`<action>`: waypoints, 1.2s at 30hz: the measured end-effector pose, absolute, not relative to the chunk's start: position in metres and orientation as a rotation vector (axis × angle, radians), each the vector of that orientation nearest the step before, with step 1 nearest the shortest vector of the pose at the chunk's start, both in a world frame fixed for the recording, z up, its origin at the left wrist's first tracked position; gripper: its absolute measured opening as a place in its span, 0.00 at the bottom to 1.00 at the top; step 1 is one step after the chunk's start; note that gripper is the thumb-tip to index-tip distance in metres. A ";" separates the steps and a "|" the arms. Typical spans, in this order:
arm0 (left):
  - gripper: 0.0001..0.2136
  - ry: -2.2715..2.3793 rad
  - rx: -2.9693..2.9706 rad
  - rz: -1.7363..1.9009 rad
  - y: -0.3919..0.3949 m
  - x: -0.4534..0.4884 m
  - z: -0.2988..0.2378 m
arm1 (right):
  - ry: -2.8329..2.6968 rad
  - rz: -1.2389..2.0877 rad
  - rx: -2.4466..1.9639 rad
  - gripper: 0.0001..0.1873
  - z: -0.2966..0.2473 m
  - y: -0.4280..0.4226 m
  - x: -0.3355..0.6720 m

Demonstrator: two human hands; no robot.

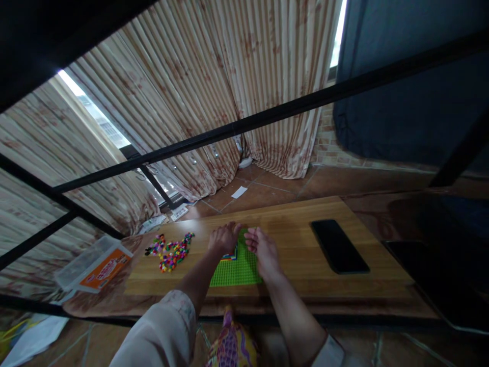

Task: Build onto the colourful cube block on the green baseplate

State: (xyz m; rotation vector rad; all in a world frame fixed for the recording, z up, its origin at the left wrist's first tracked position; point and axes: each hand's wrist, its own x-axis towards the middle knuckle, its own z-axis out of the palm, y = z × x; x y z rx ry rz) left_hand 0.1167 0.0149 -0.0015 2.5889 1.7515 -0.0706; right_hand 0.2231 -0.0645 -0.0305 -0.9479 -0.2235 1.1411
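A bright green studded baseplate (237,274) lies on the wooden board in front of me. Blue, white and red toy bricks (230,256) are set on it near its left side, partly covered by my left hand (224,238). That hand is palm down over the bricks, its thumb stretched out to the right and its fingertips hidden. Over the right part of the plate hovers my right hand (264,250), fingers loosely bent and apart, with nothing visible in them. On the left lies a loose heap of small multicoloured bricks (173,252).
A black phone (339,245) rests on the right of the wooden board (294,229). A clear plastic box with an orange label (103,270) stands at the left. A dark flat device (431,280) is at the far right. Black metal bars (267,113) cross beyond the board.
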 end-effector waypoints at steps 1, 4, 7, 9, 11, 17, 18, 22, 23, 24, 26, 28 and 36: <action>0.26 1.761 2.584 -0.069 0.015 0.117 -0.002 | -0.235 1.136 -0.965 0.21 -0.034 -0.065 0.226; 0.28 1.781 2.562 -0.046 0.017 0.117 -0.004 | -0.283 1.109 -1.033 0.22 -0.045 -0.069 0.237; 0.29 1.785 2.536 -0.002 0.016 0.117 -0.005 | -0.363 1.061 -1.121 0.24 -0.058 -0.078 0.250; 0.30 1.792 2.506 0.036 0.015 0.117 -0.005 | -0.432 1.020 -1.191 0.26 -0.067 -0.084 0.258; 0.30 1.802 2.468 0.078 0.013 0.117 -0.004 | -0.522 0.977 -1.271 0.26 -0.075 -0.089 0.265; 0.31 1.785 2.347 0.310 0.007 0.116 -0.002 | -0.913 0.827 -1.494 0.24 -0.094 -0.099 0.271; 0.30 1.764 2.337 0.373 0.007 0.116 -0.001 | -0.974 0.789 -1.527 0.23 -0.096 -0.100 0.269; 0.22 1.670 2.298 0.675 0.005 0.108 0.003 | -1.161 0.644 -1.611 0.21 -0.102 -0.107 0.262; 0.20 1.659 2.275 0.754 0.004 0.102 0.005 | -1.191 0.614 -1.624 0.21 -0.103 -0.109 0.262; 0.19 1.653 2.245 0.830 0.003 0.094 0.006 | -1.216 0.587 -1.639 0.21 -0.104 -0.110 0.261; 0.18 1.652 2.167 0.959 -0.005 0.072 0.005 | -1.249 0.537 -1.672 0.22 -0.105 -0.111 0.262; 0.16 1.646 2.078 1.047 -0.021 0.043 -0.001 | -1.268 0.489 -1.707 0.22 -0.104 -0.110 0.260; 0.10 1.640 1.680 1.163 -0.119 -0.100 -0.078 | -1.183 0.220 -1.870 0.23 -0.098 -0.125 0.259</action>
